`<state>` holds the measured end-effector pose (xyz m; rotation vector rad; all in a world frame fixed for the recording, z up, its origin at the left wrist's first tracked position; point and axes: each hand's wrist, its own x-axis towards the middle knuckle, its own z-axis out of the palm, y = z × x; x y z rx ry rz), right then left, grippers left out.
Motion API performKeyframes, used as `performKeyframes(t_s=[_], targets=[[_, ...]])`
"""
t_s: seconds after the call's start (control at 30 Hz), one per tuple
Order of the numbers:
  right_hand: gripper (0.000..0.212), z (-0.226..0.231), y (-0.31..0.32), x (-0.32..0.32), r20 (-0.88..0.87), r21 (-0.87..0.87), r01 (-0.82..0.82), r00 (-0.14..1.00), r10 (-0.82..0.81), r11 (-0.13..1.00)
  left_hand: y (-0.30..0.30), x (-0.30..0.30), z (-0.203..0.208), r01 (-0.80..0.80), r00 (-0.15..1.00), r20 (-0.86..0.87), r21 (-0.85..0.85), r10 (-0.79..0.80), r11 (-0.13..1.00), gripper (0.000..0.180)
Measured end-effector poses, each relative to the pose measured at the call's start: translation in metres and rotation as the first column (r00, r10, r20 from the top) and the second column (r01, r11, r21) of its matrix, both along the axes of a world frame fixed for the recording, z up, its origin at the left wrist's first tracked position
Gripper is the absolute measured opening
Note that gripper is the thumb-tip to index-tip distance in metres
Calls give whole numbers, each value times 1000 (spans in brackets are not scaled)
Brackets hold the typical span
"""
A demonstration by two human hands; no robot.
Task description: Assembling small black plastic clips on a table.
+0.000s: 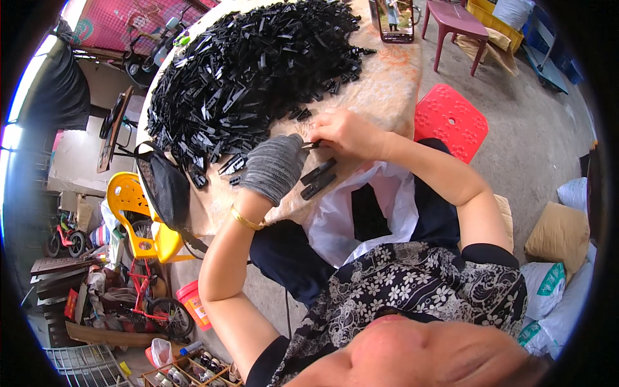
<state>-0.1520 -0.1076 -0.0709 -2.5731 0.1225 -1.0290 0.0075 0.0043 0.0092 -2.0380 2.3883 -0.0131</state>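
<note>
A large heap of small black plastic pieces [251,71] covers much of the cloth-topped table [387,84]. My left hand [276,169], in a grey striped glove, is closed at the table's near edge, its fingertips against a small black plastic piece [311,145]. My right hand [348,133], bare, pinches the same piece from the other side. Just below the hands lie a few longer black clips [318,179], side by side. Some loose black pieces [233,165] rest left of my gloved hand. The piece's exact shape is mostly hidden by my fingers.
A white plastic bag [403,200] lies across my lap. A phone [393,22] stands at the table's far right. The red stool [451,122] is right of the table; a yellow chair [132,193] and black bag [164,190] are at its left. Sacks [560,235] sit far right.
</note>
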Motion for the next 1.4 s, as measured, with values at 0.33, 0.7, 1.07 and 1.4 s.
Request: performKeyframes(t_s=[0.33,0.7,1.07,1.4], targets=[[16,2,2,-3,4,16,0,1000,0,1000,-10,-10,15,-3,995,101,131,-10,991,25],[14,-4,-3,-7,17,181,68,997,-72,981,-51,-22,-1,51,998,16,185,-55,981,30],[17,7,7,-8,64,-100,158,986,-152,982,-55,-6,-3,138,989,11,246,-146,959,33],[15,10,6,-11,-47,-96,162,985,-167,982,-51,-5,-23,107,992,48,119,-114,987,43]])
